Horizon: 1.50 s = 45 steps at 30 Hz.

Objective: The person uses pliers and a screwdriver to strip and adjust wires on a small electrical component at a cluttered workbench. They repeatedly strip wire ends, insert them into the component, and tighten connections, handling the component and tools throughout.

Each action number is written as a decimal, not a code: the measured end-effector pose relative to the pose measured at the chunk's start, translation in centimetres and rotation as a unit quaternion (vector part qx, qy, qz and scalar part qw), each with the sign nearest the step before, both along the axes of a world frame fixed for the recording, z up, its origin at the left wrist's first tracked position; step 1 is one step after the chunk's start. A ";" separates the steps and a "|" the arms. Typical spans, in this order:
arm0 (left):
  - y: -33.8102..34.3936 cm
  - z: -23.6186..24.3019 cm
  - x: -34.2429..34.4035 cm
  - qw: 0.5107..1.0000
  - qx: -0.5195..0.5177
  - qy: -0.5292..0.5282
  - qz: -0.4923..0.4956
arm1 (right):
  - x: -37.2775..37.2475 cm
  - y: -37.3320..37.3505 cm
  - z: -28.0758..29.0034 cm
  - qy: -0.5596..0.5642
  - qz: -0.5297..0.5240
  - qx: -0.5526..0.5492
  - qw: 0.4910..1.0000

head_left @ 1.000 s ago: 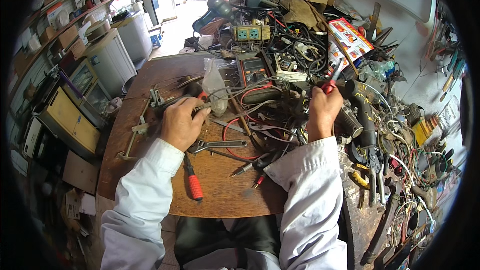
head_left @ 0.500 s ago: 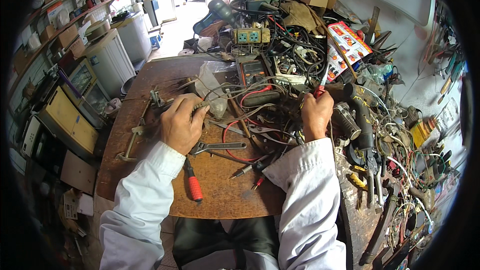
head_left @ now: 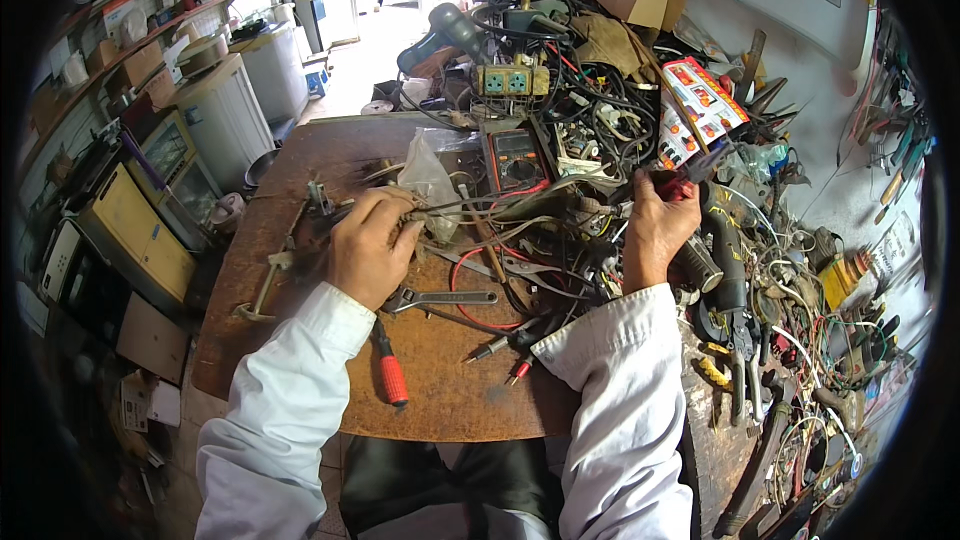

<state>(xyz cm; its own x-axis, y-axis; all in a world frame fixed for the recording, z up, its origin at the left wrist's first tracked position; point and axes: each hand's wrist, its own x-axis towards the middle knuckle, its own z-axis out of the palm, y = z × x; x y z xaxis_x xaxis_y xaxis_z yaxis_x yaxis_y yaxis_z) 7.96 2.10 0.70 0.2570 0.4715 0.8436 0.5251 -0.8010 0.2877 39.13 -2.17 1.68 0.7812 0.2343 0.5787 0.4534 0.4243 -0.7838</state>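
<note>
Two hands work over tangled wires: left hand [head_left: 368, 245] grip pinching thin wire [head_left: 480, 205], right hand [head_left: 655, 230] clenching a red-handled tool [head_left: 680, 183].

Workshop interior. A worn brown wooden table [head_left: 300, 155] fills the centre. At ten o'clock, wall shelves [head_left: 120, 35] carry boxes and jars above white appliances [head_left: 235, 110] and a yellow cabinet [head_left: 140, 240] standing on the floor. At twelve o'clock, daylight falls on a pale floor [head_left: 375, 35] through an open doorway. At two o'clock, a pale wall [head_left: 800, 50]; tools hang at three o'clock.
</note>
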 end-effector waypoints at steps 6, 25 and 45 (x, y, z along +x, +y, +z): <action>3.5 1.6 -4.4 0.973 -0.064 -0.220 -0.011 | -3.8 -0.6 1.4 0.096 0.228 0.049 0.968; -2.2 2.2 -10.7 0.869 -0.281 -0.397 -0.084 | -17.1 -3.3 -0.4 0.198 0.444 -0.018 0.873; -3.5 0.3 -3.8 0.770 -0.434 -0.178 -0.433 | -17.3 -3.3 -1.6 0.327 0.630 -0.047 0.702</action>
<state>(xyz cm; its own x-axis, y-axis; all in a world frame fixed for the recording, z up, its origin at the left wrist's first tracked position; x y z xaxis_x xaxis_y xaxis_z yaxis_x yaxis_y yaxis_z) 4.21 -1.38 0.98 0.6170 0.6797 0.3965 -0.3336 -0.2304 0.9141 21.78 -5.45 0.05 0.0099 0.9918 0.1272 -0.7066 0.0969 -0.7010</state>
